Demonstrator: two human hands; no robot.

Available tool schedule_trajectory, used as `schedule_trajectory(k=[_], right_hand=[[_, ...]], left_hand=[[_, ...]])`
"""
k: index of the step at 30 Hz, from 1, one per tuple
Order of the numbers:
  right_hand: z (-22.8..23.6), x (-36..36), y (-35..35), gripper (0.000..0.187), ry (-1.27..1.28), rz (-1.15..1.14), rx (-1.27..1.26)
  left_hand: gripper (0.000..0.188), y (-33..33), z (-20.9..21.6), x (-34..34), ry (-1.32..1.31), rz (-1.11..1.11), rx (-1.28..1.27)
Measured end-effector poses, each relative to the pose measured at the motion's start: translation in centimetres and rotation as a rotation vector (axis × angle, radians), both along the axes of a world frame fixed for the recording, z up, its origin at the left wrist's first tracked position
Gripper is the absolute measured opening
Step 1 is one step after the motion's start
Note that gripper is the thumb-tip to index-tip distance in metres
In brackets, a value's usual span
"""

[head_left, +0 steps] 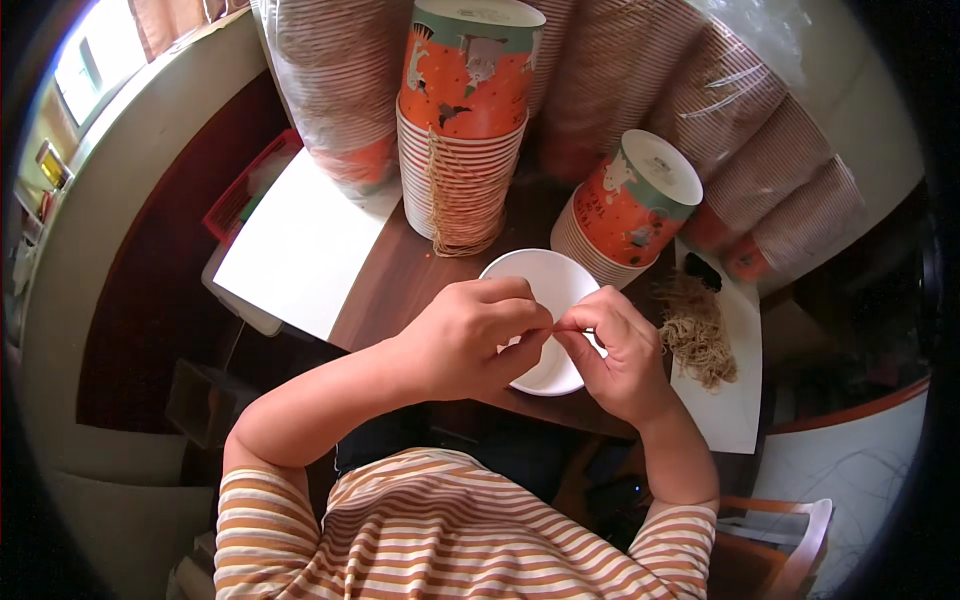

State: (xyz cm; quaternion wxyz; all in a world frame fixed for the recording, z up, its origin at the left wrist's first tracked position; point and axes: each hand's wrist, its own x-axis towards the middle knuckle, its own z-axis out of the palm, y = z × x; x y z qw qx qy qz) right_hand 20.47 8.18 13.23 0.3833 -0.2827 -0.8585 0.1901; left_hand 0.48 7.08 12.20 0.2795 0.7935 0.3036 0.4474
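Observation:
My left hand (470, 335) and my right hand (622, 350) meet fingertip to fingertip over a white paper bucket (540, 272). Both are closed in a pinch. Whatever lies between the fingertips is too small to make out. The bucket stands open side up near the table's front edge, partly hidden behind my hands. Beyond it rises a tall stack of upside-down orange and green paper buckets (470, 85), with loops of tan twine (462, 200) draped down its side. A shorter, similar stack (632, 205) leans behind my right hand. Right of that hand lies a tangled pile of twine (700, 340).
Several plastic-wrapped stacks of buckets (325, 90) line the back of the brown table (385, 285). A white board (300, 250) lies at the left, near a red basket (250, 185). A white sheet (728, 420) sits under the twine pile, beside a small black object (703, 272).

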Motion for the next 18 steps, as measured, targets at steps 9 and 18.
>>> schedule_trajectory(k=[9,18], right_hand=[[0.1,-0.3,0.9,0.007,0.115,0.123,-0.338],[-0.3,-0.1,2.1,0.008,0.222,0.246,-0.594]], left_hand=[[0.024,2.1,0.4,-1.3,0.325,0.004,0.801],[0.024,2.6,0.9,-1.5,0.472,-0.039,0.899]])
